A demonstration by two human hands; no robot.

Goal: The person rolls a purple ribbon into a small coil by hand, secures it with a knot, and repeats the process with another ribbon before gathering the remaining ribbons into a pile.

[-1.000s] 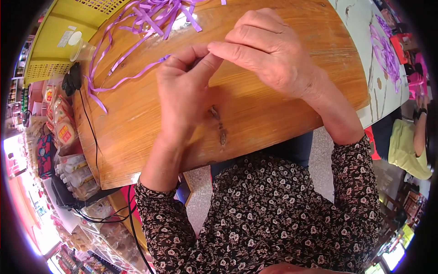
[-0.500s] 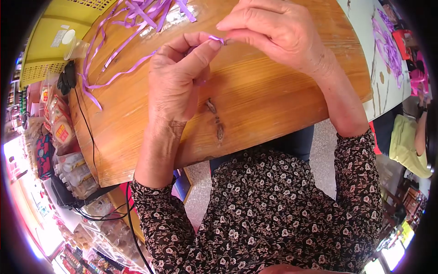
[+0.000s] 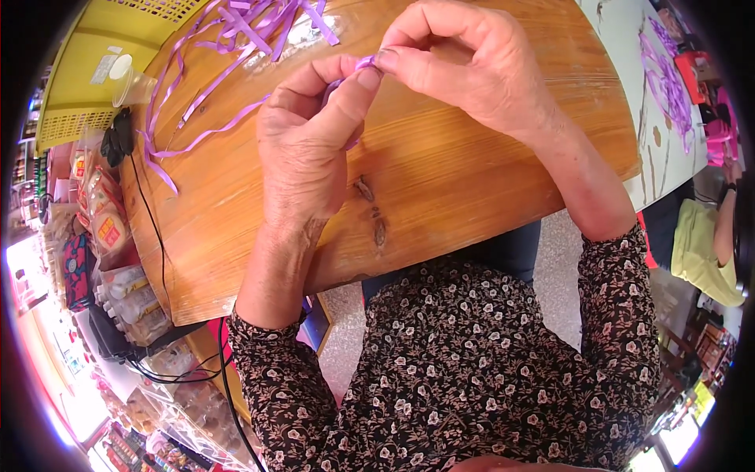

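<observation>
A purple ribbon is pinched between the thumb and forefinger of my left hand, above the wooden table. Part of the ribbon passes through the curled fingers, and a strip trails off to the left over the tabletop. My right hand has its thumb and forefinger pressed together right at the ribbon's end, touching the left fingertips. Whatever small piece sits between the right fingertips is hidden. Several loose purple ribbons lie in a tangle at the far side of the table.
A yellow-green plastic basket and a clear cup stand at the far left, near a black cable. Packaged goods crowd the left edge. More purple ribbon lies on a white table at right; a person in yellow-green is beyond.
My right hand has come down and left, its fingertips now meeting the left ones at the ribbon. The left hand has shifted only slightly, still pinching.
</observation>
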